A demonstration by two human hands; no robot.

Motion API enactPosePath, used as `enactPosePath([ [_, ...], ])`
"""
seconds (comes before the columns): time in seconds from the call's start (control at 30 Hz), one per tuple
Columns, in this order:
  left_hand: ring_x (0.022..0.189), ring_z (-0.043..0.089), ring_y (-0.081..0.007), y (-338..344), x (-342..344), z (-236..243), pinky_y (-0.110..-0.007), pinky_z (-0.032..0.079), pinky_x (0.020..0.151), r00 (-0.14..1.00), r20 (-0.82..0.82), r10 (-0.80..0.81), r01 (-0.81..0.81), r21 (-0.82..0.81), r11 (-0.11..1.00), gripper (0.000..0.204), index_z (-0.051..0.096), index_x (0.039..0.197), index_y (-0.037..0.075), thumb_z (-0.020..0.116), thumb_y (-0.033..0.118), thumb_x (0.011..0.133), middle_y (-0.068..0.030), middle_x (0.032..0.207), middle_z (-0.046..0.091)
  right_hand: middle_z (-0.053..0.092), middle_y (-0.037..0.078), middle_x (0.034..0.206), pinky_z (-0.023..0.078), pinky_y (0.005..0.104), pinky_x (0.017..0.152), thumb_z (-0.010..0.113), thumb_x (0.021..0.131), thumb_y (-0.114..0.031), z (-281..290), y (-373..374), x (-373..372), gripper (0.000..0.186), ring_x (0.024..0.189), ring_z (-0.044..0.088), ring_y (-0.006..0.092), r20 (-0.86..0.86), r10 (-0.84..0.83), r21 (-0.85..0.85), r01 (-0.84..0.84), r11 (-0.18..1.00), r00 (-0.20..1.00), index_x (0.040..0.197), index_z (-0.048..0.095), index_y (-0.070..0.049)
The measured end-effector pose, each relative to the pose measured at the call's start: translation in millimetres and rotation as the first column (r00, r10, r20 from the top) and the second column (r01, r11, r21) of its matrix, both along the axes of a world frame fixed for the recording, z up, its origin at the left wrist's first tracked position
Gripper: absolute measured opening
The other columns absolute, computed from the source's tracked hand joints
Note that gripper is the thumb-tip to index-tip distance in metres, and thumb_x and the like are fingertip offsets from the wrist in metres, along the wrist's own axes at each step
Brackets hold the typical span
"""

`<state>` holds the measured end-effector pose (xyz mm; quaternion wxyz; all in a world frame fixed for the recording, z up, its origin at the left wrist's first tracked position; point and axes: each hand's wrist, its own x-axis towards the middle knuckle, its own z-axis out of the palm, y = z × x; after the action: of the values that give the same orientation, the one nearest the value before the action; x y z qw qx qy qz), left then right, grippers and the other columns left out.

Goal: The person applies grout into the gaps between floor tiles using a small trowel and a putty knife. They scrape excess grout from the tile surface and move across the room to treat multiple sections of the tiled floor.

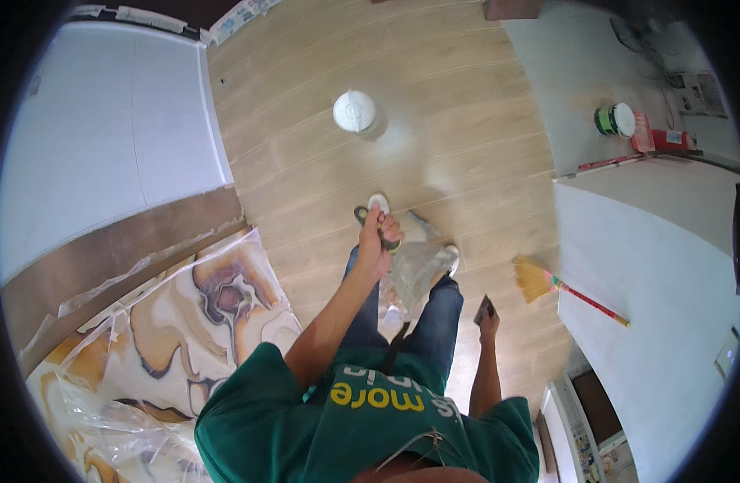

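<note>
My left hand [376, 241] is out in front of my legs, its fingers wrapped round a black-and-yellow handle that looks like a trowel's. Beside that hand spreads a grey, roughly triangular sheet [422, 270], perhaps the tool's blade; how it joins the handle I cannot tell. Low at my right side, my right hand [489, 324] is closed on a small dark putty knife [483, 310], its flat blade pointing away from me. A thin dark strip [422, 221] shows near the far edge of the grey sheet.
A white-lidded bucket [354, 111] stands ahead on the wood-look floor [289, 121]. To the right, a broom [571, 291] leans by a white wall [652, 241]; another bucket [615, 121] is farther off. At left are a pale panel [104, 113] and a plastic-covered patterned surface [193, 322].
</note>
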<state>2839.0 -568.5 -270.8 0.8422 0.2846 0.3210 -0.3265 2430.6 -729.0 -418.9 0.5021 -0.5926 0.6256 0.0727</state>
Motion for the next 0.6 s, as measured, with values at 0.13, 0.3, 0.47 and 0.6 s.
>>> enactPosePath([
  [0.13, 0.053, 0.037, -0.0059, 40.4, 74.7, 14.8, -0.022, 0.034, 0.051, 0.997, 0.013, 0.080, -0.079, -0.042, 0.996, 0.030, 0.045, 0.075, 0.017, 0.057, 0.035, 0.096, 0.0052, 0.062, 0.040, 0.064, 0.016, 0.113, 0.047, 0.0335, 0.090, 0.053, 0.091, -0.012, 2.2, 43.9, 100.6, 0.039, 0.101, 0.060, 0.0232, 0.088, 0.068, 0.094, -0.076, 0.993, 0.994, 0.126, 0.056, 0.006],
  [0.3, 0.054, 0.038, -0.0042, 144.3, 166.6, 10.4, -0.022, 0.036, 0.052, 0.962, 0.131, 0.241, -0.214, -0.190, 0.958, 0.028, 0.049, 0.074, 0.017, 0.058, 0.033, 0.096, 0.0055, 0.063, 0.042, 0.064, 0.020, 0.110, 0.048, 0.0356, 0.084, 0.052, 0.093, -0.014, 14.7, 80.1, 251.0, 0.038, 0.094, 0.062, 0.0287, 0.246, 0.503, -0.332, -0.415, 0.847, 0.829, 0.128, 0.057, -0.002],
  [0.47, 0.055, 0.038, -0.0063, 216.8, 240.8, 41.2, -0.022, 0.034, 0.052, 0.884, 0.192, 0.427, -0.403, -0.152, 0.902, 0.032, 0.049, 0.072, 0.013, 0.058, 0.031, 0.096, 0.0027, 0.062, 0.041, 0.062, 0.019, 0.118, 0.045, 0.0352, 0.095, 0.052, 0.093, -0.012, 93.2, 87.3, 394.8, 0.036, 0.109, 0.060, 0.0296, 0.348, 0.528, -0.278, -0.453, 0.847, 0.775, 0.128, 0.057, -0.003],
  [0.6, 0.055, 0.037, -0.0074, 249.5, 271.6, 53.9, -0.023, 0.033, 0.052, 0.848, 0.225, 0.480, -0.456, -0.150, 0.877, 0.033, 0.049, 0.072, 0.011, 0.058, 0.031, 0.096, 0.0011, 0.062, 0.040, 0.063, 0.020, 0.112, 0.047, 0.0356, 0.090, 0.053, 0.092, -0.012, 68.5, 80.6, 434.3, 0.036, 0.104, 0.062, 0.0312, 0.329, 0.521, -0.333, -0.420, 0.844, 0.787, 0.128, 0.058, -0.005],
])
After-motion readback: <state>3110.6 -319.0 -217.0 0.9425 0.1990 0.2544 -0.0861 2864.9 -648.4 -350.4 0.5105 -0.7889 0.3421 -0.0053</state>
